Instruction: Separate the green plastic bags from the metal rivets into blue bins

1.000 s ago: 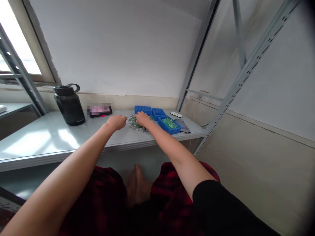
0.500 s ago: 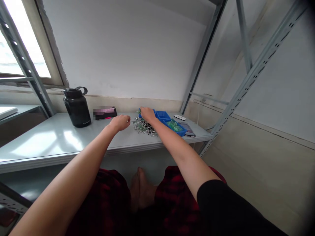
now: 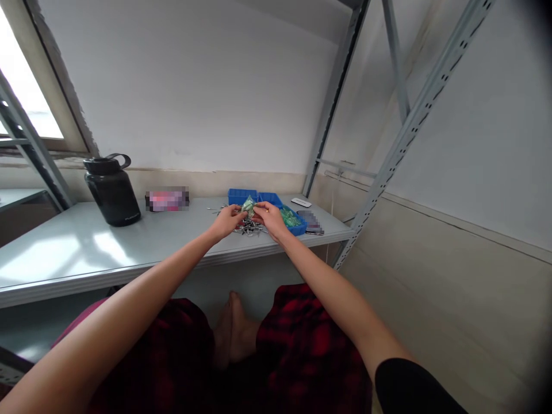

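My left hand (image 3: 228,221) and my right hand (image 3: 269,218) meet above the shelf. Between their fingertips is a small clear plastic packet (image 3: 249,204) with green markings or contents, pinched from both sides. What else the left fingers may hold is too small to make out. Under the hands lies a pile of thin shiny metal pieces (image 3: 250,229), partly covered by them. Just behind stand a blue bin (image 3: 242,194) and a second blue bin (image 3: 271,198). Right of my right hand, a third blue bin (image 3: 298,231) holds green-and-clear packets (image 3: 288,217).
A black water bottle (image 3: 112,192) stands on the left of the grey shelf (image 3: 172,241). A blurred pink item (image 3: 167,200) lies at the back. To the right are a white flat object (image 3: 301,202) and a blurred phone-like item (image 3: 311,223). Metal uprights (image 3: 388,167) frame the right side.
My right hand has come out of the back left bin with a packet. My left hand has moved right to meet it, and both now pinch the packet. The camera view has shifted slightly right.
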`<state>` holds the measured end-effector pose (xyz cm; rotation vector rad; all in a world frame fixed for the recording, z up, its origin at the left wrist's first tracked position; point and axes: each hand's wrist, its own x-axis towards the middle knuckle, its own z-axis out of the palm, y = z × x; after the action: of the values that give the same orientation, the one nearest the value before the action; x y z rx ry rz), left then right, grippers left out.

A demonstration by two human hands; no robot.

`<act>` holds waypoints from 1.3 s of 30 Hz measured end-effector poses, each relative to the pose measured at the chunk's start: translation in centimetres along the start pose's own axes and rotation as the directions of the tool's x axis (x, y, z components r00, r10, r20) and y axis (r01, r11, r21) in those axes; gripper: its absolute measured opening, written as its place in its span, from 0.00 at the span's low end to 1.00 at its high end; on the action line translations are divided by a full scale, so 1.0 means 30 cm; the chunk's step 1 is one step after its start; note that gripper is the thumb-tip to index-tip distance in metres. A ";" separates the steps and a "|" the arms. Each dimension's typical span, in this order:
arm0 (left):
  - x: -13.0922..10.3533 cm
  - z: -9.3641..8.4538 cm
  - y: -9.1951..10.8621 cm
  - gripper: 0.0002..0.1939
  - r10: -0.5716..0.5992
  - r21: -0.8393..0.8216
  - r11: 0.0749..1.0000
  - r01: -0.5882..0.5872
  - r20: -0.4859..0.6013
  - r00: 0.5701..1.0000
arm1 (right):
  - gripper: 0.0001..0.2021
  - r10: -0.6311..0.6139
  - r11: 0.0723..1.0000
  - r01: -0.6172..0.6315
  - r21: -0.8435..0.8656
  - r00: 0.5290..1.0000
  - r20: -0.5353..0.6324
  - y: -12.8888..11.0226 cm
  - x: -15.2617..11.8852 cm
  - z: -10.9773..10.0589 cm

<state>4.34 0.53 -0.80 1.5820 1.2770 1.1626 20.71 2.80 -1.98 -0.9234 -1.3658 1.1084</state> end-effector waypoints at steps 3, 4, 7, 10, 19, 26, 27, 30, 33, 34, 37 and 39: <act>-0.007 0.009 -0.004 0.20 0.006 -0.042 0.999 -0.007 -0.027 1.000 | 0.06 -0.005 1.000 0.006 -0.018 1.000 0.022 -0.012 -0.014 0.001; -0.006 0.004 -0.004 0.21 0.017 -0.048 0.999 -0.018 -0.024 1.000 | 0.07 -0.001 0.999 0.002 -0.034 1.000 0.027 -0.016 -0.017 0.000; 0.004 -0.020 0.001 0.24 0.034 -0.057 0.998 -0.035 -0.021 0.999 | 0.08 0.007 0.998 -0.005 -0.061 0.999 0.045 -0.016 -0.022 -0.004; 0.017 -0.046 0.014 0.26 0.029 -0.070 0.997 -0.033 -0.049 0.998 | 0.07 0.012 0.998 -0.008 -0.068 0.998 0.056 -0.003 -0.022 -0.003; 0.009 -0.073 0.014 0.29 -0.042 -0.166 0.985 0.036 -0.033 0.999 | 0.11 0.032 0.996 -0.023 -0.090 0.995 0.099 0.033 -0.023 0.005; 0.011 -0.059 0.023 0.25 0.022 -0.161 0.986 -0.039 -0.102 0.994 | 0.07 0.033 0.994 -0.023 -0.104 0.995 0.096 0.029 -0.019 0.003; 0.011 -0.059 0.024 0.24 0.027 -0.154 0.987 -0.044 -0.110 0.994 | 0.07 0.033 0.994 -0.023 -0.105 0.995 0.098 0.029 -0.019 0.004; 0.010 -0.059 0.029 0.21 0.045 -0.126 0.990 -0.060 -0.118 0.992 | 0.08 0.032 0.995 -0.021 -0.101 0.994 0.107 0.030 -0.018 0.004; 0.008 -0.057 0.032 0.18 0.051 -0.101 0.993 -0.063 -0.119 0.992 | 0.09 0.031 0.995 -0.020 -0.095 0.993 0.114 0.033 -0.015 0.003; 0.007 -0.056 0.032 0.18 0.053 -0.095 0.993 -0.065 -0.121 0.991 | 0.09 0.029 0.995 -0.018 -0.098 0.993 0.118 0.034 -0.015 0.002; 0.006 -0.053 0.035 0.17 0.066 -0.083 0.994 -0.077 -0.126 0.990 | 0.07 0.024 0.993 -0.009 -0.119 0.992 0.125 0.039 -0.014 0.000; 0.004 -0.052 0.037 0.16 0.070 -0.077 0.994 -0.079 -0.111 0.991 | 0.06 0.026 0.992 -0.010 -0.127 0.992 0.124 0.039 -0.016 0.000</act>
<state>3.15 0.47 0.71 1.5359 1.2319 1.3467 20.68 2.65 -3.24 -0.9716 -1.5474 1.1195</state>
